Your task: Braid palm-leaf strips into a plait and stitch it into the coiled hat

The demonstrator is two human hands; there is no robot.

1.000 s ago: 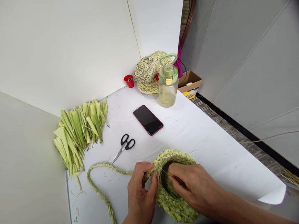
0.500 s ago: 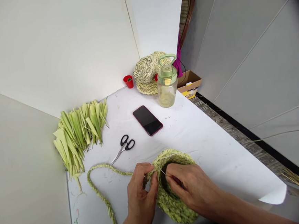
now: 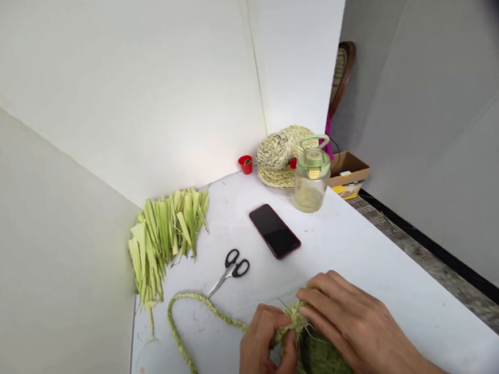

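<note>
Low in the head view is a round green basket (image 3: 326, 361) coiled from braided husk, partly hidden by my hands and cut off by the lower edge. My left hand (image 3: 264, 350) pinches the braid at its rim between thumb and fingers. Across the rim on the other side lies my right hand (image 3: 357, 319), its fingers bent over the edge and its thumb hidden. Between the hands, a thin needle (image 3: 283, 303) pokes up from the rim, with a fine pale thread close by. A long braided cord (image 3: 178, 331) loops away from my left hand over the white table.
Scissors (image 3: 228, 271) and a dark phone (image 3: 274, 231) lie beyond the hands. A pile of husk strips (image 3: 162, 228) rests at the left wall. Farther back stand a red cup (image 3: 245, 164), coiled braid (image 3: 277, 156), a bottle (image 3: 312, 182) and a carton (image 3: 350, 173).
The view has tilted up, so everything sits lower and farther right. My right hand has moved from pinching the needle inside the basket to lying over the rim.
</note>
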